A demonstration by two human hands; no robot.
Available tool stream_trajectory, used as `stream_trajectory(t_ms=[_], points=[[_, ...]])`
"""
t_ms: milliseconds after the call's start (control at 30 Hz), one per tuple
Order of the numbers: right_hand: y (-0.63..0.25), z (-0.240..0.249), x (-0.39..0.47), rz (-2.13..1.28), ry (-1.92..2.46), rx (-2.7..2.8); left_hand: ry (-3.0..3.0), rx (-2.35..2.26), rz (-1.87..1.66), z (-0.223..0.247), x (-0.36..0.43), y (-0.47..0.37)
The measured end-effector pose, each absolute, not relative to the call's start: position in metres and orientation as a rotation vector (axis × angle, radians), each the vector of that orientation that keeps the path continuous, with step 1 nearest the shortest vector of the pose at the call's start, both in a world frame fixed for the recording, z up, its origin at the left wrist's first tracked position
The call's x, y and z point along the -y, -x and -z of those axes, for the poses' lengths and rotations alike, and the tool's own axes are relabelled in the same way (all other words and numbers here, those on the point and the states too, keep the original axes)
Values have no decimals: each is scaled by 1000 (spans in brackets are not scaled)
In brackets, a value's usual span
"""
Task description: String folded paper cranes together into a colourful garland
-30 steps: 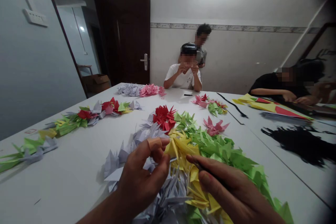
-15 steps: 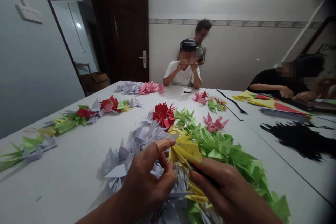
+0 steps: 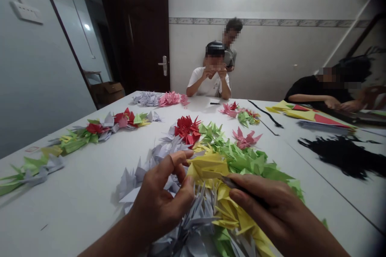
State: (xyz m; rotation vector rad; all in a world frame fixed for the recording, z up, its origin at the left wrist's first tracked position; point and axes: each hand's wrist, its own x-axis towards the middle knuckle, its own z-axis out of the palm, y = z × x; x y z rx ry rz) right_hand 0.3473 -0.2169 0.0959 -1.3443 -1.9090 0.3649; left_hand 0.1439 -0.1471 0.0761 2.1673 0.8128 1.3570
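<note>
A folded yellow paper piece (image 3: 208,165) is held above the pile at the centre. My left hand (image 3: 171,192) pinches its left end between thumb and fingers. At its right end my right hand (image 3: 259,196) grips a thin dark tool (image 3: 230,182), whose tip touches the yellow paper. Beneath both hands lie many folded papers: pale lilac ones (image 3: 193,225) at left and centre, yellow ones (image 3: 232,213), and green ones (image 3: 250,162) to the right. Red folded papers (image 3: 187,128) sit beyond them.
On the white table (image 3: 75,192) a multicoloured row (image 3: 96,128) runs along the left. Pink pieces (image 3: 245,138), black strings (image 3: 340,154) and paper sheets (image 3: 319,118) lie to the right. A person in white (image 3: 208,82) sits opposite, another stands behind, and a third (image 3: 313,88) leans over the right side.
Both hands have shifted apart slightly, the left one leftward and the right one rightward. The yellow paper has turned flatter, and the tool's tip now shows. The view has tilted a little.
</note>
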Motion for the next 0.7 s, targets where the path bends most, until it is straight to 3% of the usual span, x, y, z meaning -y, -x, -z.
stream_trajectory(t_ms=[167,567,700], points=[[-352,-87,214,-274,1365,1703,-1985,-757,-1247,-77,149,-145],[-358,-81,201,-469,1442,1676,-1847,-627,-1075,-72,154,-150],[-384,-83,198,-404,1608,1717,-1854,-641,-1222,-82,138,-138]])
